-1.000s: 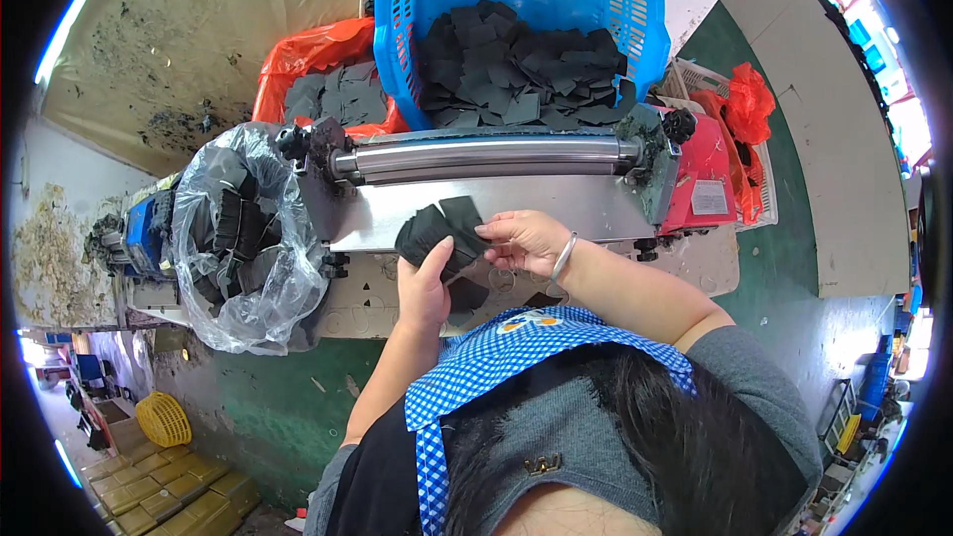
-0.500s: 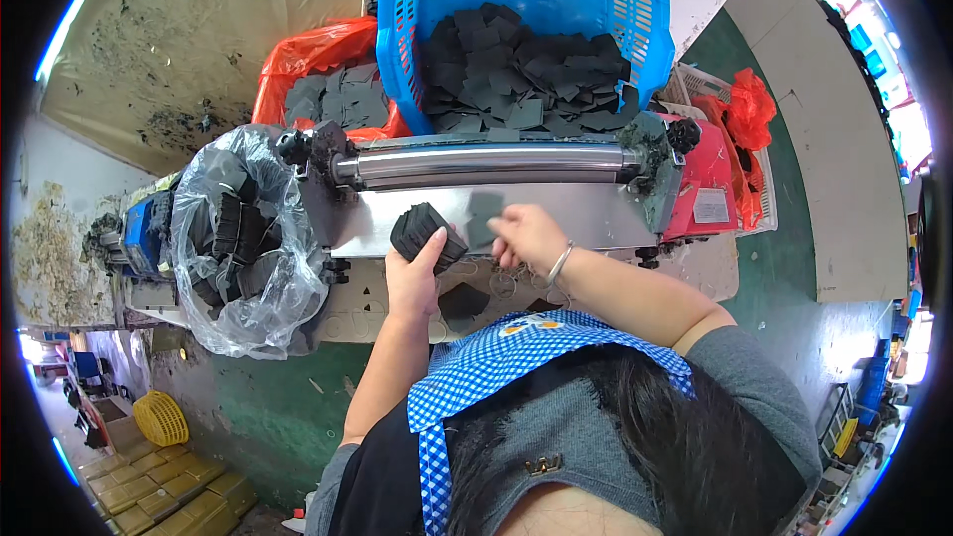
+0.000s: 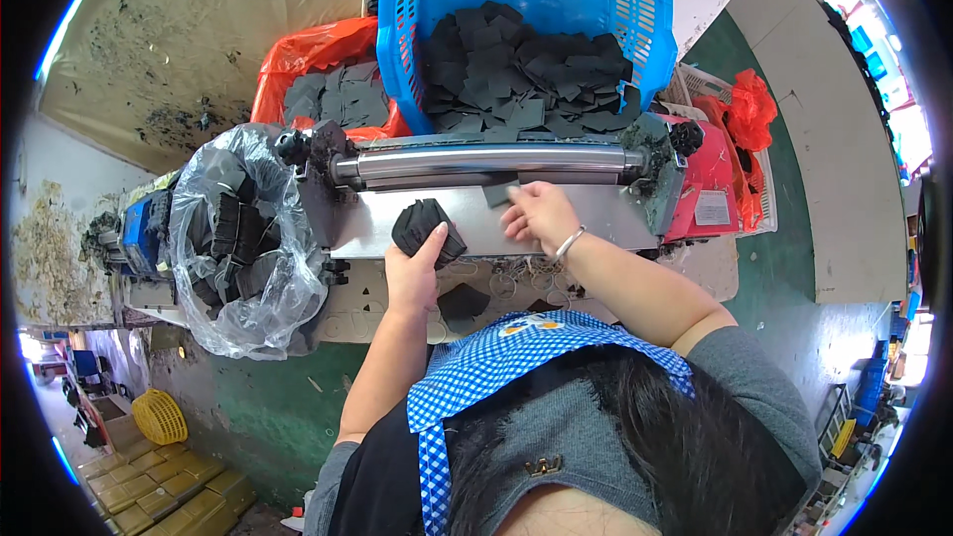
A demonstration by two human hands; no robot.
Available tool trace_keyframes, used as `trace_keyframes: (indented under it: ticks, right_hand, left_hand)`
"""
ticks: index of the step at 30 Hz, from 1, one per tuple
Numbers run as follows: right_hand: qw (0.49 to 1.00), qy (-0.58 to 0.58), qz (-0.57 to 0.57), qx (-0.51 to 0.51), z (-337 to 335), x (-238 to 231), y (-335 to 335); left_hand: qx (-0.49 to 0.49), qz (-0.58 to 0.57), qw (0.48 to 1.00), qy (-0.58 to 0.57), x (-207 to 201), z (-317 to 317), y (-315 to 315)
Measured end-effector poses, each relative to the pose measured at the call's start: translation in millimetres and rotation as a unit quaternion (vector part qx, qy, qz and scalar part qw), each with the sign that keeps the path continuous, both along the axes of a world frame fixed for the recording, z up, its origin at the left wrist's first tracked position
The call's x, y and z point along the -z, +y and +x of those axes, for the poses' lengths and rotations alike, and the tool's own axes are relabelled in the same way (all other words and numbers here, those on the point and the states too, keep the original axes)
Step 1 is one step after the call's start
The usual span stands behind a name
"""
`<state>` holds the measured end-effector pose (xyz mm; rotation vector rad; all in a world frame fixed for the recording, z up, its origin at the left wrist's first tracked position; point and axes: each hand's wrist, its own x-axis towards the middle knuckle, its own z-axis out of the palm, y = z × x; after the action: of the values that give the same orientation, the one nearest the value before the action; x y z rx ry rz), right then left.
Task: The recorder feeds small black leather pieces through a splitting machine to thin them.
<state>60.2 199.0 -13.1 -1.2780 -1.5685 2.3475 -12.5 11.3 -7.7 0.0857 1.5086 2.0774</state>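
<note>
One black square sheet on the metal plate by the steel roller, right grip at its corner (pinch unclear), left grip closed on a sheet stack; reaching this near risks nipping if the roller turns.

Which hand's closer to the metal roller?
Right. The right hand is just in front of the metal roller, fingertips at a black square; the left hand is farther back toward the body, holding a black stack.
</note>
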Motion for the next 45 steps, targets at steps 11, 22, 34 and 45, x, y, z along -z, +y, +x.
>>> trace_keyframes:
  ticks: [11,22,34,45]
  right_hand:
    - [1.0,0.002,0.013,0.001,-0.8,-3.4,8.1]
    - [0.999,-0.013,0.05,-0.011,-2.1,-7.0,3.8]
    - [0.995,-0.015,0.023,-0.098,-5.1,-17.4,-12.1]
    - [0.994,0.009,0.028,-0.108,-4.1,-21.2,-19.6]
  left_hand:
    - [0.008,0.02,1.0,-0.001,6.7,-5.7,5.4]
    - [0.026,0.014,0.999,-0.022,-5.8,-4.7,10.7]
    - [-0.011,-0.003,1.0,0.008,-3.8,-3.9,15.1]
    - [0.0,-0.034,0.999,0.035,-4.2,-3.7,16.5]
